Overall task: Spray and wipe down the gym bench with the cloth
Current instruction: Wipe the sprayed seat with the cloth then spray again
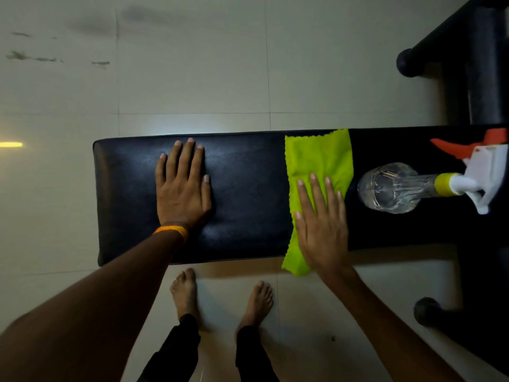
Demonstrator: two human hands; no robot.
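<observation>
So both hands are flat on the black padded tabletop, looking straight down. The left hand is palm-down toward the left end, fingers straight and close together, not holding anything, with an orange wristband on that wrist. The right hand is spread open too, pressing down on the lime-green cloth, with no curl in the fingers. The cloth runs across the pad from far edge to near edge, and its lower corner hangs off the near side. Just right of it the clear spray bottle lies on its side on the pad, with a yellow collar and a white head with a red trigger pointing right. It's near the right hand but apart from it. Bare feet stand on the pale tiled floor just in front, and there's a dark frame at the right.
</observation>
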